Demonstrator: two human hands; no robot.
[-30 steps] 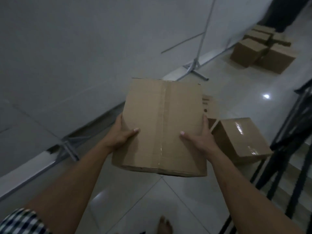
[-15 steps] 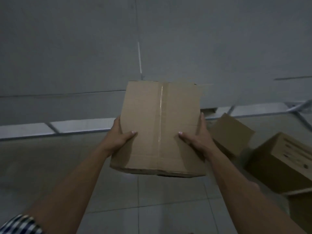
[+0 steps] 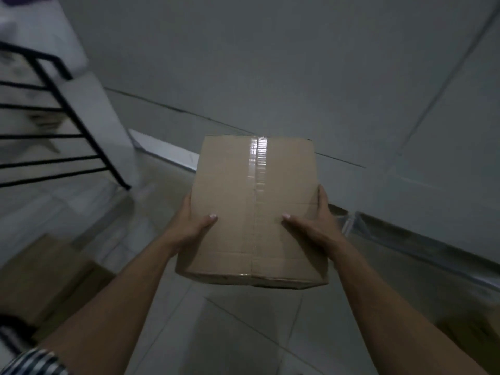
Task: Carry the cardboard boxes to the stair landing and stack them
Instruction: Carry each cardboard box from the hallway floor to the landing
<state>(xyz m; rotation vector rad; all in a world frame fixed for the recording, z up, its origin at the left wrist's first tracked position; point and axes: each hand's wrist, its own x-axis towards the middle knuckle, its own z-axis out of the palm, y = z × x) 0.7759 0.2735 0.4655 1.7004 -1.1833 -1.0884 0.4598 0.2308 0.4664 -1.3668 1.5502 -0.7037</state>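
A taped cardboard box (image 3: 238, 201) is held in the air in front of me, its top facing up with a shiny tape strip down the middle. My left hand (image 3: 190, 221) grips its left side, thumb lying on the top. My right hand (image 3: 315, 220) grips the right side the same way. Its underside and the fingers below it are hidden. More cardboard boxes (image 3: 40, 277) sit on the floor at the lower left, blurred.
A black stair railing (image 3: 54, 109) slants down at the left beside a white wall. Grey wall panels fill the background, with a light skirting strip (image 3: 167, 152) along the tiled floor. Another brown box corner (image 3: 470, 334) shows at the lower right.
My view has swung left: the boxes that lay at the right have left the frame and the stair railing has come in at the left. Both hands keep the same hold.
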